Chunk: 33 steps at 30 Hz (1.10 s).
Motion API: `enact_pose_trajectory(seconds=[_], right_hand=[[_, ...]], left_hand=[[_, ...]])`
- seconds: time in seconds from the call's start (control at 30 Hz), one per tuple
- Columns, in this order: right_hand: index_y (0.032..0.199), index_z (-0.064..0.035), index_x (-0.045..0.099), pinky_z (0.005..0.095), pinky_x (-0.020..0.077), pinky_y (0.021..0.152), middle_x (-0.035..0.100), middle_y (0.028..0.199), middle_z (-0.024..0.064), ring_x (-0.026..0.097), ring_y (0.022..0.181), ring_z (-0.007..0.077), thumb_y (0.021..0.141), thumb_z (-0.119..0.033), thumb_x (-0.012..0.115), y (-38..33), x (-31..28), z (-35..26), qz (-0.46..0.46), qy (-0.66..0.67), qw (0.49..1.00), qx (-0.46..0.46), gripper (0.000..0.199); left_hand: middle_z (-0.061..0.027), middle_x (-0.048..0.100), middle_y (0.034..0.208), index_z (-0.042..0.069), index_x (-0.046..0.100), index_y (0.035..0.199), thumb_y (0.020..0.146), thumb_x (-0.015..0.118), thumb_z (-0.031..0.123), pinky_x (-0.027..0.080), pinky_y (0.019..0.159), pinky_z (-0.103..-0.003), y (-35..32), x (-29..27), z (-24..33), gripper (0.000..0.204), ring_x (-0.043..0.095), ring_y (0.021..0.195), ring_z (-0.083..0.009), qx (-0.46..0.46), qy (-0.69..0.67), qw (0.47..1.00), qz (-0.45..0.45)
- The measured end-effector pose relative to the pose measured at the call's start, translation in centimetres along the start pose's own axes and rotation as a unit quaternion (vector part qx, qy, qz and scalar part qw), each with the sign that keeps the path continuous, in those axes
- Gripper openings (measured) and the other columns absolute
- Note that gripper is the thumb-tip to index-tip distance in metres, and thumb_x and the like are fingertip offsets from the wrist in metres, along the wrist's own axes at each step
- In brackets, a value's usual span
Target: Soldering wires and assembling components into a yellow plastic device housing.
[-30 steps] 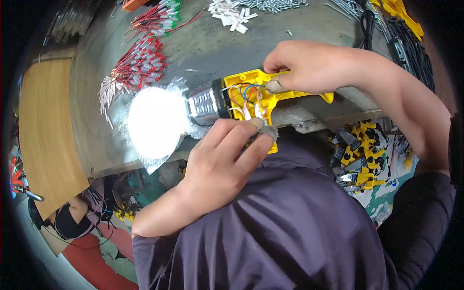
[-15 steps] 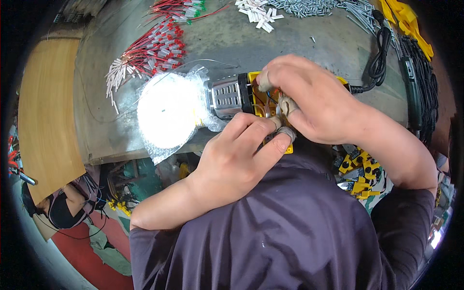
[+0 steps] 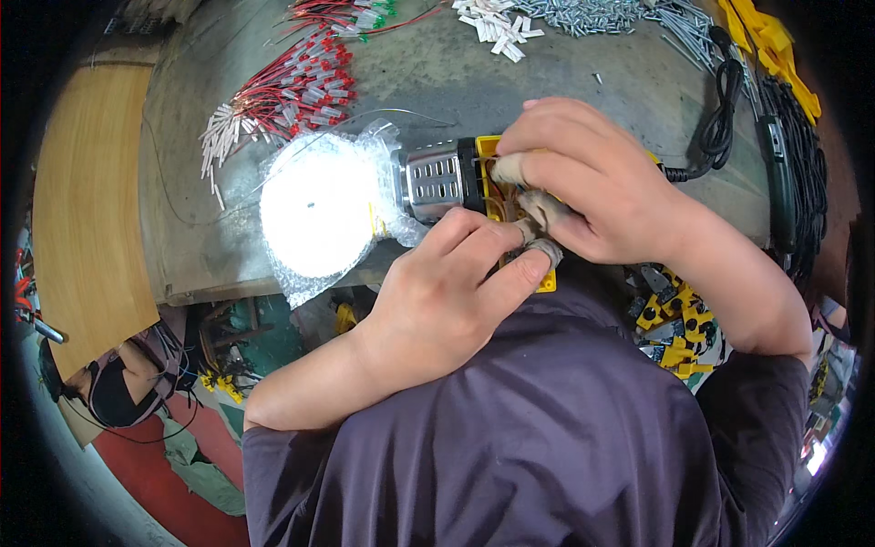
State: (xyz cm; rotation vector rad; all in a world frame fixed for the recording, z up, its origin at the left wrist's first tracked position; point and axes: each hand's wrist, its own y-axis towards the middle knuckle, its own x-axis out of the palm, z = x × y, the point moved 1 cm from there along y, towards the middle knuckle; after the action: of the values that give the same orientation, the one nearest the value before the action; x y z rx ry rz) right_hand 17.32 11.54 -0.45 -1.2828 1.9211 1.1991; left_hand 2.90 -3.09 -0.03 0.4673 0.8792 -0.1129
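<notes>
A work lamp with a glowing white round head (image 3: 314, 214) in clear plastic wrap lies across the bench edge. Its slotted metal neck (image 3: 436, 180) runs into a black collar and an opened yellow housing (image 3: 490, 146) with thin wires inside. Over the housing's near side, my left hand (image 3: 447, 292) is closed, thumb and forefinger pinching wires at its middle. My right hand (image 3: 597, 182) reaches in from the right, fingers curled over the housing, taped tips close to the left fingertips. What the right fingers grip is hidden. A black cable (image 3: 679, 173) leaves the housing's right end.
Red-wired parts (image 3: 305, 82) lie in a heap at the back left. White pieces (image 3: 501, 27) and screws (image 3: 583, 14) are piled at the back. A dark tool (image 3: 777, 164) and black cords line the right side. Yellow parts (image 3: 679, 319) lie below; a person (image 3: 128, 387) is at lower left.
My right hand's fingers have shifted slightly over the housing, its thumb now more extended. The left hand keeps its pinch. The whole view has moved a little.
</notes>
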Motion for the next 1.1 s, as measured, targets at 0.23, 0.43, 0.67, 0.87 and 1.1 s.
enact_pose_trajectory(seconds=[0.23, 0.43, 0.67, 0.87, 1.1], right_hand=[[0.098, -0.0035, 0.056, 0.0426, 0.0456, 0.090, 0.059, 0.095, 0.0109, 0.057, 0.098, 0.0326, 0.063, -0.004, 0.065, 0.0, 0.4, -0.5, 0.035, -0.007, 0.999, -0.018, 0.036], [0.094, -0.0053, 0.060, 0.0444, 0.0433, 0.093, 0.058, 0.096, 0.0092, 0.056, 0.100, 0.0297, 0.065, -0.006, 0.063, 0.1, 0.2, 0.1, 0.013, 0.048, 0.998, 0.030, 0.029], [0.089, -0.0071, 0.063, 0.0469, 0.0376, 0.102, 0.057, 0.100, 0.0072, 0.054, 0.104, 0.0271, 0.065, -0.009, 0.065, 0.1, 0.0, 0.1, -0.028, -0.001, 1.000, -0.010, 0.024], [0.090, -0.0099, 0.063, 0.0532, 0.0325, 0.105, 0.055, 0.102, 0.0078, 0.052, 0.110, 0.0286, 0.066, -0.011, 0.063, -0.3, -0.1, 0.2, -0.017, 0.034, 0.999, -0.036, 0.024], [0.096, -0.0116, 0.065, 0.0513, 0.0317, 0.105, 0.055, 0.107, 0.0094, 0.051, 0.112, 0.0269, 0.072, -0.013, 0.063, -0.6, -0.5, -0.8, -0.037, 0.013, 0.999, -0.012, 0.024]], left_hand=[[-0.0095, 0.057, 0.091, 0.006, 0.060, 0.096, 0.057, 0.071, -0.002, 0.050, 0.067, -0.036, -0.1, 0.0, -0.2, 0.042, 0.058, 0.079, -0.0296, 0.002, -0.008, 1.000, -0.003], [-0.0098, 0.057, 0.091, 0.006, 0.062, 0.094, 0.054, 0.071, -0.002, 0.051, 0.066, -0.036, -0.1, 0.1, -0.6, 0.043, 0.058, 0.079, -0.0293, 0.016, -0.012, 1.000, 0.011], [-0.0099, 0.057, 0.091, 0.005, 0.063, 0.093, 0.054, 0.072, -0.001, 0.051, 0.067, -0.037, 0.0, 0.3, -0.7, 0.041, 0.059, 0.080, -0.0301, 0.020, -0.011, 0.999, 0.021], [-0.0091, 0.058, 0.092, 0.006, 0.063, 0.093, 0.059, 0.074, 0.005, 0.050, 0.073, -0.038, 0.7, -0.5, 0.1, 0.036, 0.058, 0.086, -0.0294, 0.010, 0.002, 1.000, -0.001], [-0.0088, 0.058, 0.093, 0.006, 0.060, 0.089, 0.061, 0.073, 0.005, 0.048, 0.073, -0.039, 0.9, -1.0, 1.1, 0.031, 0.057, 0.084, -0.0294, -0.006, 0.020, 0.998, -0.059]])
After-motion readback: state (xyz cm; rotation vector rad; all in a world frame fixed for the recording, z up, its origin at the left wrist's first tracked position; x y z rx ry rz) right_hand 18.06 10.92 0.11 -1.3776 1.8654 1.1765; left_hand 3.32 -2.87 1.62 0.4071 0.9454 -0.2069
